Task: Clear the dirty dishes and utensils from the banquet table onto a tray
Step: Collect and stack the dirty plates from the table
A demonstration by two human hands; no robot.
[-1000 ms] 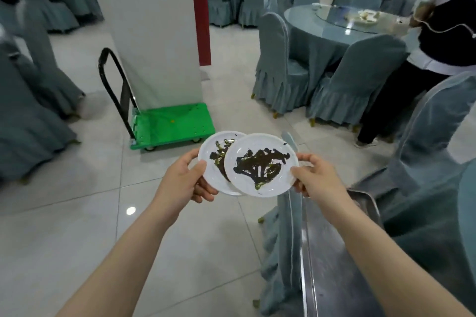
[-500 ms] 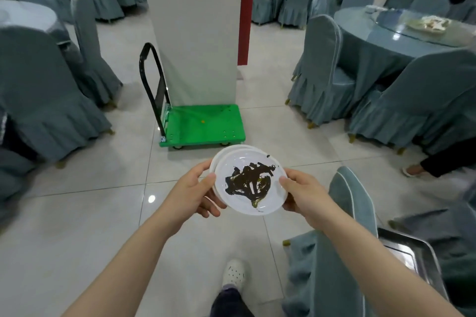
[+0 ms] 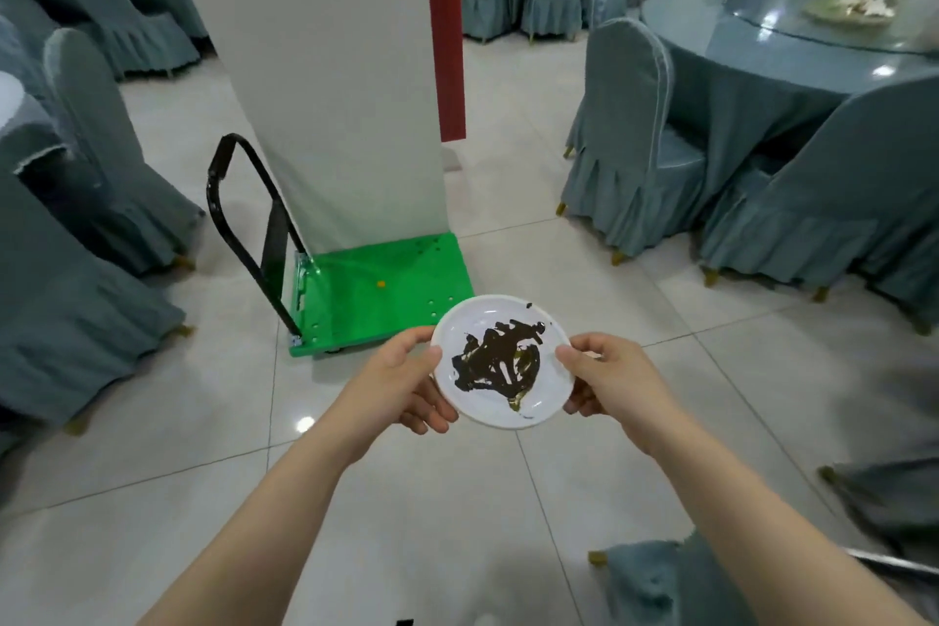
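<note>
I held white plate (image 3: pixel 503 361), dark sauce smeared | left hand (image 3: pixel 401 384) gripped left rim, right hand (image 3: pixel 612 384) right rim, fingers curled beneath | over tiled floor (image 3: pixel 152 498), near green cart (image 3: pixel 376 285)

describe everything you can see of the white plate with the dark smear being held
The white plate is small, round and shallow, glossy like plastic or glazed ceramic, with a low raised rim. A dark brown-black sauce smear with yellowish oily patches covers its middle. It is held roughly level, face up, above the tiled floor just in front of the green cart. The left hand grips its left edge and the right hand its right edge, thumbs on the rim. Whether another plate lies beneath it cannot be told.
</note>
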